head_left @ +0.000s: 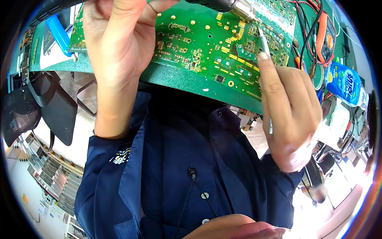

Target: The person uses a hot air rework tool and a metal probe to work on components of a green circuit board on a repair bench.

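Note:
A large green circuit board (187, 40) with gold contacts and small parts lies on the green mat (159, 73). My left hand (119, 44) is closed at the top edge, around the black hot air gun (215, 3); much of the grip is cut off by the frame. The gun's metal nozzle (244, 10) points down at the board's right part. In my right hand (290, 99) are slim silver tweezers (264, 43), pinched under the index finger. Their tip touches or hovers just over the board beside the nozzle; which, I cannot tell.
A blue cylindrical tool (59, 36) lies left of the board. To the right are an orange multimeter (326, 38), red and black leads (308, 20) and a blue plastic packet (345, 84). A black chair (55, 107) stands beyond the table edge at left.

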